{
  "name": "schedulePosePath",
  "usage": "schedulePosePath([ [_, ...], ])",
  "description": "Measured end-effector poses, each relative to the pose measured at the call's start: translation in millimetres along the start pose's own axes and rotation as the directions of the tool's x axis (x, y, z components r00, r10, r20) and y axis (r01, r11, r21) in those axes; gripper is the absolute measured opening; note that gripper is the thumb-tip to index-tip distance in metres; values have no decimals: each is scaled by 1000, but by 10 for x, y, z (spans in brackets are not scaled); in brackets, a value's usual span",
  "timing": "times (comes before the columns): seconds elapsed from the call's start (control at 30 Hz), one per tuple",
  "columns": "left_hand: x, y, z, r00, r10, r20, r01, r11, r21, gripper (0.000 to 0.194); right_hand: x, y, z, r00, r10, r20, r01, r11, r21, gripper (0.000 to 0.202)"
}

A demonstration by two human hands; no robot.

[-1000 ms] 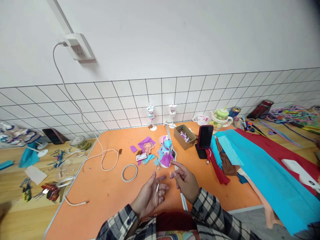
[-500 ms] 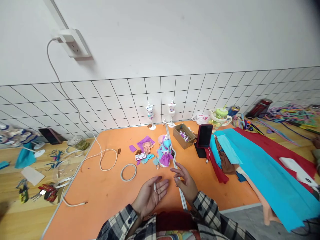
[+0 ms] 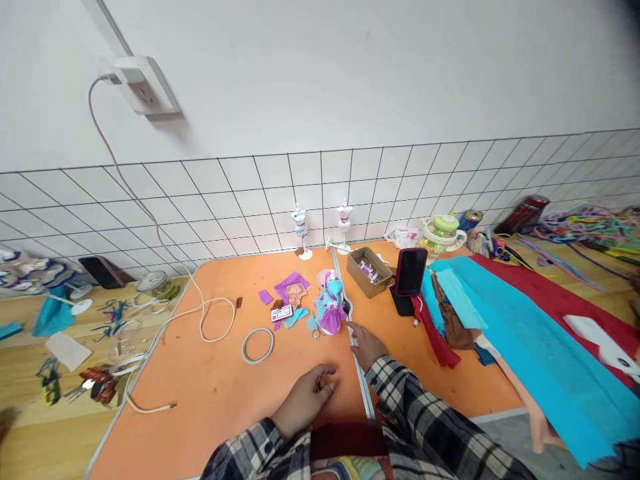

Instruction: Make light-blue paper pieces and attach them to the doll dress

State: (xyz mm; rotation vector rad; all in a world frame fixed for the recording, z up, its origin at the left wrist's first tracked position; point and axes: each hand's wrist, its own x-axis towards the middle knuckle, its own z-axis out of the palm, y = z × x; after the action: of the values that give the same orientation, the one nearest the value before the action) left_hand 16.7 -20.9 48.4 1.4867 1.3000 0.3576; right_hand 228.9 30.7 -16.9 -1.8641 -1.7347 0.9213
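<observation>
The left hand (image 3: pixel 303 402) hung low over the orange tabletop (image 3: pixel 200 380), back upward, fingers curled and thumb apart from the index finger; I couldn't tell whether its palm held anything. The right hand (image 3: pixel 369 347) reached forward, index finger extended, the others bent under; whether they pinched something I couldn't tell. At its 11 o'clock, nearby, stood 1 purple-skirted figure (image 3: pixel 331 313), upright. From that figure, 2 small white dress forms (image 3: pixel 300 227) stood around 11 and 12 o'clock, 1 cardboard box (image 3: pixel 364 284) toward 1, 1 propped-up phone (image 3: pixel 411 272) at 2, and 1 white ring (image 3: pixel 257 361) at 8.
</observation>
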Motion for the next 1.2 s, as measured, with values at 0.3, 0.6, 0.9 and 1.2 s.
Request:
schedulePosePath([
  [0.3,-6,18,-23,996,-78,38,87,919,-386,57,-91,145,-44,992,-41,-122,44,999,26,44],
  [0.6,45,311,-68,908,-13,419,411,228,-883,45,-640,-431,-117,781,-617,97,622,782,-36,30],
  [0.9,40,203,-200,898,-90,431,423,449,-787,54,-390,-142,-174,591,-793,-150,716,601,-355,29],
  [1.2,307,-196,-586,985,-4,-171,-14,995,-103,37,929,-278,-1578,878,-294,-378,182,935,-304,44],
])
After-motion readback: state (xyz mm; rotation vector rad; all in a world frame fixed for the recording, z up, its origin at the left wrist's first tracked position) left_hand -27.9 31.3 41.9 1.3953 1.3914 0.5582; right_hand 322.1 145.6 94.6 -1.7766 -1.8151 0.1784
